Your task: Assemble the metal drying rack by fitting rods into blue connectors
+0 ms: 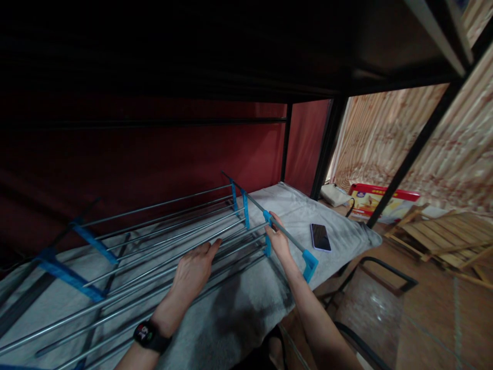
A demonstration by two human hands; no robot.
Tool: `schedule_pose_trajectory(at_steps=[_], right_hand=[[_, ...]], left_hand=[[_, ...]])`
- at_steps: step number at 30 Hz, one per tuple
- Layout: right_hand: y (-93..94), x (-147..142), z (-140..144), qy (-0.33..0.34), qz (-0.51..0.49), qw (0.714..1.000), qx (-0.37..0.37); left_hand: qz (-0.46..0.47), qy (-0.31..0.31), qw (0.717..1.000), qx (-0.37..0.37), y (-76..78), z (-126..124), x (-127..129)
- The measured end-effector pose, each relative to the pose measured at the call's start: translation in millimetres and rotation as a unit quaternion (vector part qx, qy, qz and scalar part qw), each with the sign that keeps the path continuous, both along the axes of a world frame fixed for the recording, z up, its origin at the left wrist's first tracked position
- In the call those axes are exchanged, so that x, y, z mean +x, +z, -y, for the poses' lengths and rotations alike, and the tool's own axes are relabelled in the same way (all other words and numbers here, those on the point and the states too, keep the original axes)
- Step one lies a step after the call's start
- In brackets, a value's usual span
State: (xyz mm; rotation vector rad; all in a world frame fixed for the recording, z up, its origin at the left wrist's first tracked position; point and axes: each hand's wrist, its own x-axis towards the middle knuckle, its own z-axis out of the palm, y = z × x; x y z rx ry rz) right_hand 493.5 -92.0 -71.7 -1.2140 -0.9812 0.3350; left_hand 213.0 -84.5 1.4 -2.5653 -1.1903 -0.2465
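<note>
A partly joined rack of metal tubes with blue plastic connectors, much like a shoe rack, lies on its side across the grey bedding (246, 288). My left hand (194, 264), a black watch at its wrist, is closed over a metal tube (231, 237) in the middle of the rack, the index finger pointing along it. Most of its other fingers are hidden. At the right end, my right hand (278, 239) grips a blue connector (268, 242) on the side pole (288, 236), thumb in front and fingers behind. A larger blue foot piece (309, 264) caps that pole's near end.
A phone (320, 237) lies on the bedding to the right. Black bunk posts (287, 149) and a low upper deck (231, 46) surround the bed. Beyond its edge stand a metal-framed chair (370, 303), a wooden folding piece (447, 236) and a red-yellow box (381, 200).
</note>
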Motion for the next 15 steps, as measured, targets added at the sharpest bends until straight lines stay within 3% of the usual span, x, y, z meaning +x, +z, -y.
schedule_pose_trajectory(at_steps=[8,15], right_hand=[[-4.2,0.3,-7.8,-0.02,0.026,0.999,0.003],[-6.6,-3.0,-6.9,0.01,0.033,0.999,0.004]], left_hand=[[-0.001,0.022,1.0,-0.012,6.4,-3.7,0.4],[0.002,0.028,0.999,-0.023,3.3,1.8,1.2]])
